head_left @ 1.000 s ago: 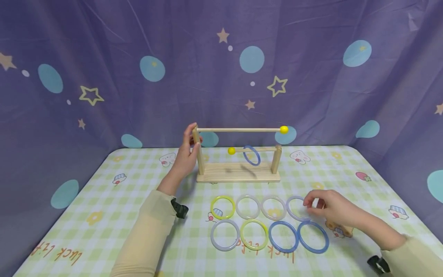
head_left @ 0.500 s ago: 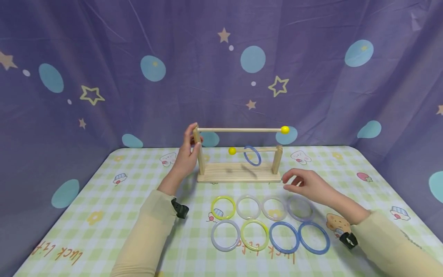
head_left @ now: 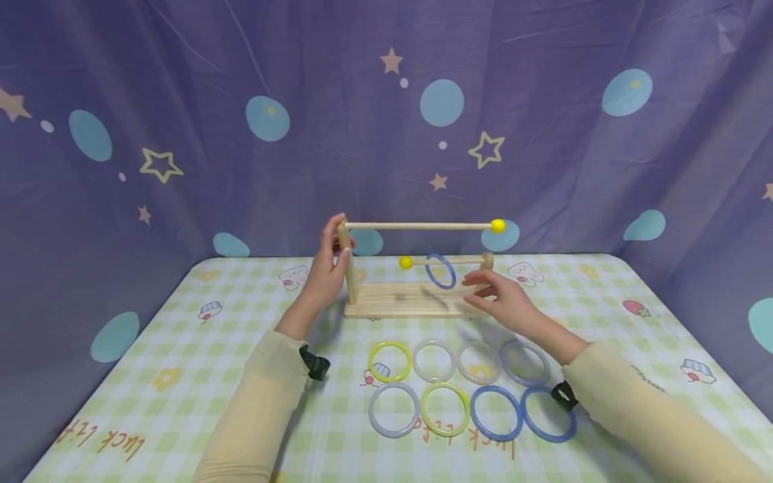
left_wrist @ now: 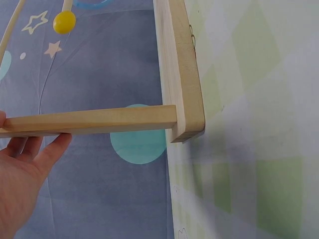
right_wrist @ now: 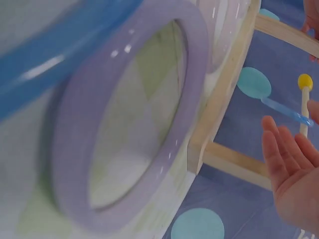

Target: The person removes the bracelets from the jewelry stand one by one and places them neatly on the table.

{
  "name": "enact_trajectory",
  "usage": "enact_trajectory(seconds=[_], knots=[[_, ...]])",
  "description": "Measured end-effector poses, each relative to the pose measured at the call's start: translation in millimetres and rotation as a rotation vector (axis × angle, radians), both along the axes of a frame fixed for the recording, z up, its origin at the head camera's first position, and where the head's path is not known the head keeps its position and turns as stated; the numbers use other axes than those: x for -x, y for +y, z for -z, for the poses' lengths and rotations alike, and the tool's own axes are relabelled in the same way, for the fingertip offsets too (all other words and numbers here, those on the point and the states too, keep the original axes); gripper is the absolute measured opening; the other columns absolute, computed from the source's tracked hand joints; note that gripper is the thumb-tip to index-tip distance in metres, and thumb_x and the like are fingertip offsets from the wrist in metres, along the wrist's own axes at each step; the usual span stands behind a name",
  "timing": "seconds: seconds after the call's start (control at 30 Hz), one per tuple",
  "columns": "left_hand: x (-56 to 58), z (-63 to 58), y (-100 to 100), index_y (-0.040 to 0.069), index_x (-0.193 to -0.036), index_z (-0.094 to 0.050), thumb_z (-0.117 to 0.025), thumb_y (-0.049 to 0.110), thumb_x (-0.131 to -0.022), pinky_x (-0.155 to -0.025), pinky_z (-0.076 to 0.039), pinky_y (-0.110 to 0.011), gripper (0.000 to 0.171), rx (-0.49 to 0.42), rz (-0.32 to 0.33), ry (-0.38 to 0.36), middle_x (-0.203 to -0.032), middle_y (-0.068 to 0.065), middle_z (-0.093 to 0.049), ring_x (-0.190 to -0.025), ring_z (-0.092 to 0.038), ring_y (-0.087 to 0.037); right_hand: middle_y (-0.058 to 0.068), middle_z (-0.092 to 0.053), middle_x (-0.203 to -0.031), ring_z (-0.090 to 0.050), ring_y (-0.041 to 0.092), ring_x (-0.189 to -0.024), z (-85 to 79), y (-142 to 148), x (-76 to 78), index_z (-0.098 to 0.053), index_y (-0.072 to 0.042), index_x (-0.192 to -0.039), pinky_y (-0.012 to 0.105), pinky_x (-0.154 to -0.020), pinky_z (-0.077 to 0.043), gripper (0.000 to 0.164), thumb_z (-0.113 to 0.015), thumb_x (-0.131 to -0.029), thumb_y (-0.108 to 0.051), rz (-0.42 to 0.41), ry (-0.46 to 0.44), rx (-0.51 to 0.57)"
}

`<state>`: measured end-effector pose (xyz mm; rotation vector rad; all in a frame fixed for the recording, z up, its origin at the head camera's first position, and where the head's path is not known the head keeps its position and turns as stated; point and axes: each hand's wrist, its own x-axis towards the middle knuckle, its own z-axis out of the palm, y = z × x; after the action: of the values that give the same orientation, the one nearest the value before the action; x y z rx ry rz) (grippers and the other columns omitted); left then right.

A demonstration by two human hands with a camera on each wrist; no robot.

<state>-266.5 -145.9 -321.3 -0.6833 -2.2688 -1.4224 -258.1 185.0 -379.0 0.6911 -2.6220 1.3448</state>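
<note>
A wooden stand with two posts and two yellow-tipped rods stands at the table's back. My left hand grips its taller left post, thumb and fingers on either side. A blue ring hangs on the lower rod. My right hand is in front of the shorter right post, just right of that ring. Its fingers are extended and hold nothing; a small gap to the blue ring seems to show in the right wrist view.
Two rows of rings lie before the stand on the checked tablecloth: yellow-green ones, blue ones, pale ones and a purple one. My right forearm passes over the rightmost blue ring. A purple curtain hangs behind.
My right hand has moved left and away from me, from beside the purple ring to the stand's right post. The left hand keeps its grip, and the hanging blue ring has stayed put.
</note>
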Motion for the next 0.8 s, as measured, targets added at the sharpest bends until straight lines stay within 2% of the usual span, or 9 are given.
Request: enact_trajectory(seconds=[0.27,0.43,0.63,0.8], knots=[[1.6,0.1,0,0.005,-0.147,-0.022,-0.040,-0.007,-0.100,-0.091,-0.044,-0.054,0.051,-0.001,0.001,0.011,-0.114,-0.032,-0.053,-0.109,-0.052,-0.044,0.020,-0.063,-0.122,-0.067,0.033,-0.093,6.5,-17,9.9,-0.055,0.002,-0.127,0.041,-0.080,-0.055,0.041,-0.068,-0.092,-0.012,0.054,0.006,0.027],[1.4,0.7,0,0.005,-0.147,-0.021,-0.040,-0.007,-0.100,-0.090,-0.045,-0.054,0.051,0.003,0.004,0.010,-0.115,-0.031,-0.053,-0.108,-0.053,-0.043,0.022,-0.066,-0.113,-0.068,0.034,-0.088,9.5,-27,15.6,-0.058,0.005,-0.119,0.039,-0.078,-0.055,0.034,-0.070,-0.089,-0.003,0.053,0.059,0.074],[1.6,1.3,-1,0.006,-0.147,-0.021,-0.039,-0.005,-0.101,-0.091,-0.044,-0.054,0.050,0.006,0.003,0.003,-0.116,-0.031,-0.053,-0.109,-0.053,-0.042,0.020,-0.069,-0.102,-0.069,0.033,-0.076,8.9,-35,18.6,-0.059,0.005,-0.113,0.032,-0.068,-0.057,0.026,-0.068,-0.089,0.000,0.069,0.094,0.100],[1.9,1.8,-2,0.005,-0.147,-0.021,-0.040,-0.006,-0.101,-0.090,-0.045,-0.053,0.051,0.005,0.001,0.009,-0.116,-0.031,-0.053,-0.108,-0.053,-0.042,0.019,-0.070,-0.097,-0.070,0.031,-0.072,6.2,-39,18.5,-0.060,0.004,-0.109,0.038,-0.068,-0.057,0.017,-0.064,-0.093,-0.001,0.084,0.084,0.111]])
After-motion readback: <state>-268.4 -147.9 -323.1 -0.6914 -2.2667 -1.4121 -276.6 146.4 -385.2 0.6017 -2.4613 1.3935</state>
